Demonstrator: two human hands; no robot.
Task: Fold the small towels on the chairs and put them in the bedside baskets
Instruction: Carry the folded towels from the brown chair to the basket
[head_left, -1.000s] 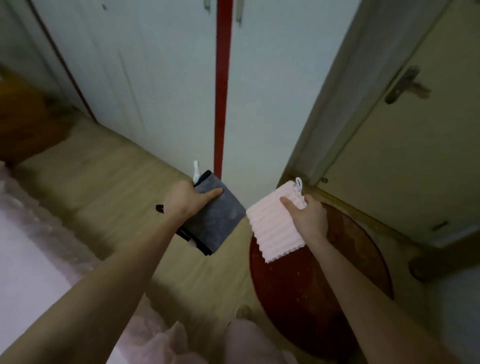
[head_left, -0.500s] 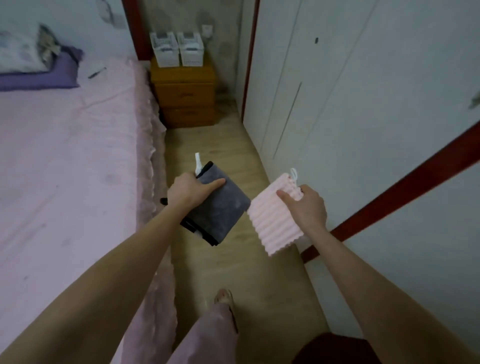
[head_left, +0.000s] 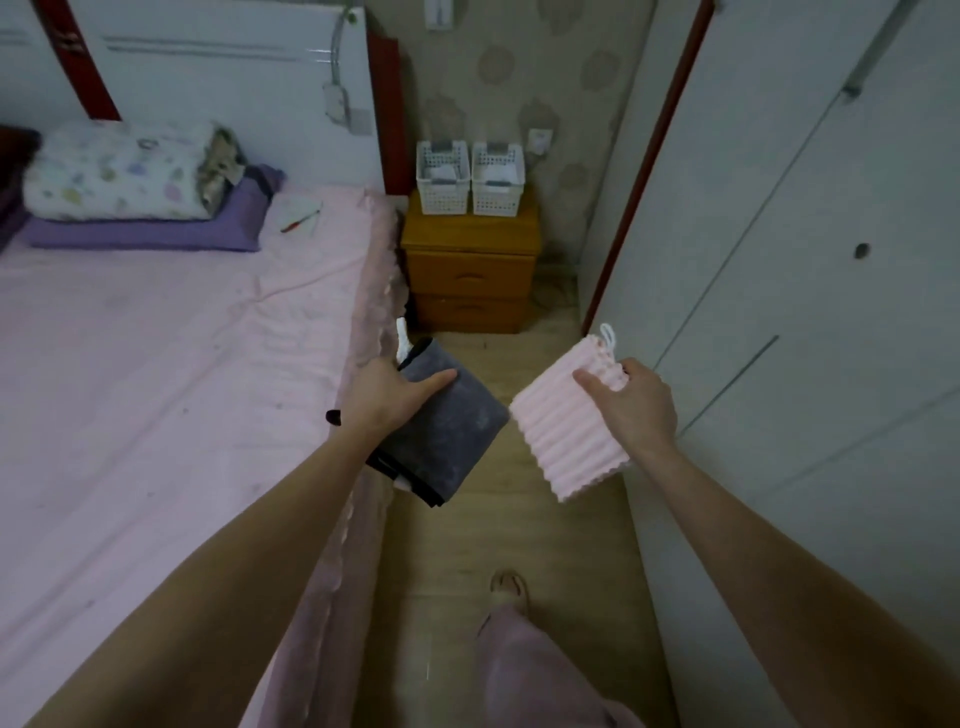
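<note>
My left hand (head_left: 387, 397) grips the folded grey towel (head_left: 452, 431); my right hand (head_left: 631, 402) pinches the folded pink towel (head_left: 563, 441). Both are held well short of the nightstand (head_left: 470, 244). I judge this the carrying step: next I must reach the baskets (head_left: 470, 179) on top and drop one towel in each.

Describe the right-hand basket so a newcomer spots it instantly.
Find the orange wooden nightstand beside the pink bed. Two white plastic lattice baskets stand on top; the target white basket is the one nearer the wardrobe, farther from the bed than its twin.
</note>
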